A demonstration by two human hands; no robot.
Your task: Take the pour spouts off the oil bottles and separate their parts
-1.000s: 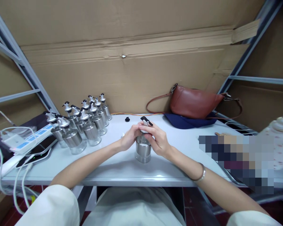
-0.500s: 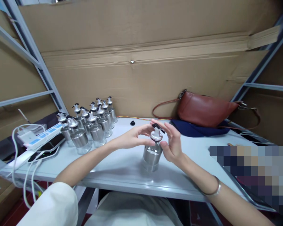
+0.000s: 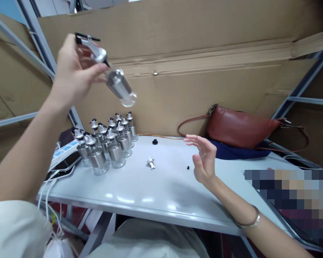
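Observation:
My left hand is raised at the upper left, closed around the neck of a glass oil bottle. The bottle hangs tilted, its base toward the lower right, with a steel sleeve and a silver spout with a black lever. My right hand hovers above the table with fingers apart, holding nothing. Left of it lie a small black piece and a small silver-white spout piece. Farther back sits a black stopper. Several similar bottles stand upright in a group on the left.
A brown leather bag rests on dark blue cloth at the back right. A power strip and white cables are at the left. Cardboard walls the back of the grey table. A blurred-out patch covers the right side.
My left hand has lifted the bottle off the table, up and to the left, tilting it. My right hand has moved away from it, slightly right. The spout piece and small black piece now show.

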